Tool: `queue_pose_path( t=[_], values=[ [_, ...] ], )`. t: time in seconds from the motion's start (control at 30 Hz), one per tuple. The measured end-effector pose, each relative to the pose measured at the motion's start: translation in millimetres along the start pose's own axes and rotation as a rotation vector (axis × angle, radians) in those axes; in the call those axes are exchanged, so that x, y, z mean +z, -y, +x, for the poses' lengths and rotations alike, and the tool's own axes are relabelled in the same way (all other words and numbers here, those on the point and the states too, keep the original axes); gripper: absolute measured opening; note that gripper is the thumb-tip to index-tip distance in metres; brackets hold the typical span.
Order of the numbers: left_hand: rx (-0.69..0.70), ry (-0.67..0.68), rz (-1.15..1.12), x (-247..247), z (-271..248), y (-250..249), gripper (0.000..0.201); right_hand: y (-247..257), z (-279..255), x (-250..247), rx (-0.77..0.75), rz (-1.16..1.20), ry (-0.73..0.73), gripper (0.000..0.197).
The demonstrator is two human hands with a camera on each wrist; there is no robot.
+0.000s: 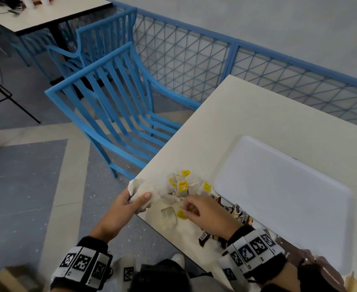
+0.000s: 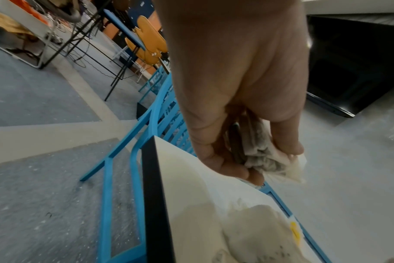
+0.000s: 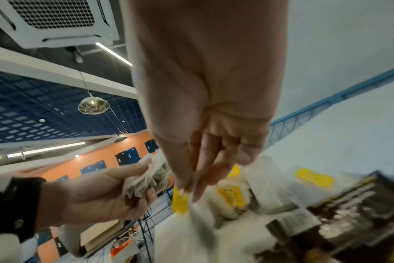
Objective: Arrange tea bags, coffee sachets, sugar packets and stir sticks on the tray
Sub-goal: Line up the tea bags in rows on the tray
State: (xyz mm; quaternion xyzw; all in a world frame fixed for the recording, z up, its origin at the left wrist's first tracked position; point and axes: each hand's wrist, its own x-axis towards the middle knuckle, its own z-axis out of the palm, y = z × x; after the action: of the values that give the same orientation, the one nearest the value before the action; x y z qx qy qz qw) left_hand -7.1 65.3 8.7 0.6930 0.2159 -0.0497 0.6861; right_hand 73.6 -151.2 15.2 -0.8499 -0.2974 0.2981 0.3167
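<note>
**Fingers gathering tea bags beside an unfilled tray**

Fingers [image 2: 288, 147] of the left hand [image 1: 118, 209] are curled round a bunch of tea bags [image 2: 265, 160] held over the counter [image 1: 257, 114] edge. A yellow tag [image 3: 180, 201] is pinched between thumb and fingertips of the right hand [image 1: 207, 211], above the loose pile of tea bags [image 1: 181, 190]. Dark coffee sachets [image 1: 238, 213] lie just beside the white tray [image 1: 282, 186], on which nothing is seen. Collecting of tea bags is judged to be the step in hand. Next, the pinched bag should be passed to the held bunch, then the bunch laid on the tray; tangled strings could drag neighbours along.
</note>
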Motion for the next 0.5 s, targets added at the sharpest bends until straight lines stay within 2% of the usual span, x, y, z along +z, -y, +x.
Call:
queue_pose_path(
  t=[0.1, 0.17, 0.33, 0.5],
  values=[
    [-0.021, -0.024, 0.002, -4.0, -4.6, -1.6, 0.028, 6.6, 6.1, 7.4, -0.026, -0.025, 0.152, 0.013],
    [-0.027, -0.028, 0.026, -5.9, -6.1, -3.5, 0.026, 9.7, 14.6, 16.3, -0.026, -0.080, 0.201, 0.016],
    [-0.028, -0.022, 0.094, -10.6, -7.4, -2.6, 0.021, 9.2, 31.6, 36.5, -0.016, -0.327, 0.251, 0.034],
    [-0.041, -0.010, 0.117, -14.4, -6.8, -1.0, 0.022, 3.5, 34.8, 46.1, -0.091, -0.460, 0.227, 0.036]
  ],
)
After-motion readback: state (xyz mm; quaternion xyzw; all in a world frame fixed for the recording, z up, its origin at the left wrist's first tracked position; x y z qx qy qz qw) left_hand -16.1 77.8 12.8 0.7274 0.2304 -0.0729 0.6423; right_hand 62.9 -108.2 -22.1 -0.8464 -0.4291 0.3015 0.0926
